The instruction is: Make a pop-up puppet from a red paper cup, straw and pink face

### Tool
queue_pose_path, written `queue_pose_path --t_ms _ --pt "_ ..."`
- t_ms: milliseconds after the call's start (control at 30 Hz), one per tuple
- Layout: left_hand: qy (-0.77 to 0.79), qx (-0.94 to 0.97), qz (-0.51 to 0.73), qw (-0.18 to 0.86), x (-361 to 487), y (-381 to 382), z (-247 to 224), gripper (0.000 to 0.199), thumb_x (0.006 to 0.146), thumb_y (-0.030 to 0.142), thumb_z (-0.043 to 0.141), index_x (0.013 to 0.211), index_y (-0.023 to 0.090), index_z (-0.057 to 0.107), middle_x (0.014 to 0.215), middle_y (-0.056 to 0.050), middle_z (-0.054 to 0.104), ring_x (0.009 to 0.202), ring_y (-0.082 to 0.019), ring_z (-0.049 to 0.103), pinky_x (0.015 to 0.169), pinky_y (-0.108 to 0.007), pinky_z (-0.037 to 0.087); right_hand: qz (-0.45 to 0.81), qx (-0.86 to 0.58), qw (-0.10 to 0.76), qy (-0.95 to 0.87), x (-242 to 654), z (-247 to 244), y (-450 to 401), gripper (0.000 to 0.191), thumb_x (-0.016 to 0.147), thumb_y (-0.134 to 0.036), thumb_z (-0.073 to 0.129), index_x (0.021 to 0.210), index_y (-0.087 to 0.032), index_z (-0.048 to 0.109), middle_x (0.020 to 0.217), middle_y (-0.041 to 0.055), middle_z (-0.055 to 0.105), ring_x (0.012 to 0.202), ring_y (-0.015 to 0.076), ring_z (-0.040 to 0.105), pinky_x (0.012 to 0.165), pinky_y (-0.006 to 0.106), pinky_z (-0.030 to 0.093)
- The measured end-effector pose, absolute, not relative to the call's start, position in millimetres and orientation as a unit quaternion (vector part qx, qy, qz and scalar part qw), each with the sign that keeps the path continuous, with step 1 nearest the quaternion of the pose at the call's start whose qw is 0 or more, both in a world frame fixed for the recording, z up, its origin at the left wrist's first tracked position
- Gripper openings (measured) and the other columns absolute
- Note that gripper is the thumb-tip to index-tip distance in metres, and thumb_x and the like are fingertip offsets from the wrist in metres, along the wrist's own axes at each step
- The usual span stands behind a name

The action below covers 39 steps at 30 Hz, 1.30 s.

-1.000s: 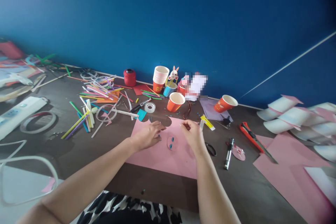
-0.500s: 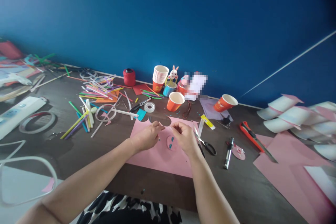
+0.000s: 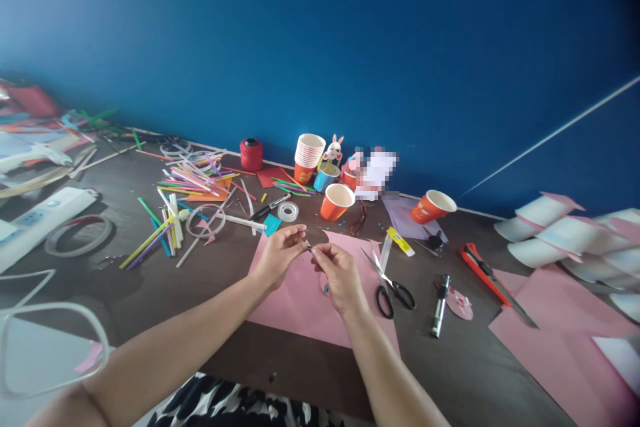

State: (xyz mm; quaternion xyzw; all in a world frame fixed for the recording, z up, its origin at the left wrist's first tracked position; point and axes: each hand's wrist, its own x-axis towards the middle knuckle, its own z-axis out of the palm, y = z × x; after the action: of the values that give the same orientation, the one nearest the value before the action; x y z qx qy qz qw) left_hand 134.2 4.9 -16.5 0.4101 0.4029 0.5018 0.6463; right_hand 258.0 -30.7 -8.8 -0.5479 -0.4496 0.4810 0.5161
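I can't read a single word from here: the yellow print on the stacked paper cups is too small to make out, as is any lettering on the yellow packet.

White power strip, red spool

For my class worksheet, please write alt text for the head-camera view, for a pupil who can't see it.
A person's right hand pinches a tiny dark piece close to the left hand, above a pink paper sheet. Scissors lie at the sheet's right edge, an orange paper cup stands behind it, and coloured sticks lie to the left.
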Motion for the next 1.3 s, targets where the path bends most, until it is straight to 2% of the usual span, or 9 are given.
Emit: queue_pose_path --t_ms 233,600,800,933,1067,1300 --pt "0.387 0.395 0.491 0.673 137.2 0.1 -14.1 0.042 0.059 0.016 0.069 0.099 0.013 0.057 0.087 -0.004 0.055 0.074 -0.01 0.052 0.069 -0.025 0.044 0.481 -0.542 0.53 -0.44 260.2 -7.1 -31.3 0.016 0.07 -0.031 0.061 0.069 -0.015 0.058 0.055 -0.003 0.051 0.053 0.0094 0.046 0.052 0.021 0.037" --pt "0.399 0.414 0.46 0.677 136.1 -2.0 -9.9 0.043 0.055 0.017 0.072 0.095 0.013 0.059 0.089 -0.006 0.056 0.074 -0.011 0.053 0.072 -0.027 0.043 0.389 -0.576 0.502 -0.514 263.4 -3.1 -31.4 0.017 0.07 -0.032 0.059 0.071 -0.015 0.059 0.061 -0.0006 0.055 0.054 0.0103 0.047 0.051 0.022 0.038" --pt "0.399 0.393 0.462 0.687 135.3 -2.5 -9.8 0.039 0.056 0.014 0.07 0.094 0.013 0.059 0.088 -0.004 0.056 0.071 -0.009 0.053 0.07 -0.025 0.043 0.341 -0.58 0.479 -0.563 261.3 -4.0 -32.9 0.015 0.073 -0.03 0.054 0.069 -0.016 0.057 0.059 -0.0011 0.054 0.052 0.0104 0.047 0.051 0.022 0.038" --pt "0.398 0.401 0.46 0.685 135.4 -2.6 -10.7 0.04 0.057 0.015 0.07 0.095 0.013 0.058 0.089 -0.004 0.055 0.07 -0.008 0.053 0.07 -0.025 0.043 0.323 -0.577 0.469 -0.586 260.9 -4.4 -33.1 0.014 0.075 -0.029 0.053 0.069 -0.016 0.057 0.064 0.0008 0.056 0.056 0.0107 0.048 0.054 0.023 0.039" --pt "0.401 0.416 0.461 0.673 135.4 -2.2 -11.3 0.038 0.06 0.015 0.068 0.097 0.013 0.057 0.089 -0.004 0.055 0.071 -0.008 0.052 0.07 -0.024 0.043 0.352 -0.578 0.477 -0.56 265.3 -5.4 -31.1 0.018 0.074 -0.033 0.054 0.073 -0.015 0.058 0.064 0.0015 0.056 0.056 0.0113 0.048 0.051 0.022 0.038" --pt "0.399 0.452 0.462 0.65 134.9 -2.1 -14.3 0.038 0.064 0.018 0.066 0.1 0.013 0.056 0.092 -0.005 0.055 0.072 -0.009 0.052 0.07 -0.024 0.043 0.417 -0.583 0.468 -0.517 270.6 -6.1 -29.4 0.023 0.071 -0.039 0.057 0.071 -0.015 0.059 0.052 -0.003 0.048 0.046 0.0089 0.043 0.043 0.02 0.032"
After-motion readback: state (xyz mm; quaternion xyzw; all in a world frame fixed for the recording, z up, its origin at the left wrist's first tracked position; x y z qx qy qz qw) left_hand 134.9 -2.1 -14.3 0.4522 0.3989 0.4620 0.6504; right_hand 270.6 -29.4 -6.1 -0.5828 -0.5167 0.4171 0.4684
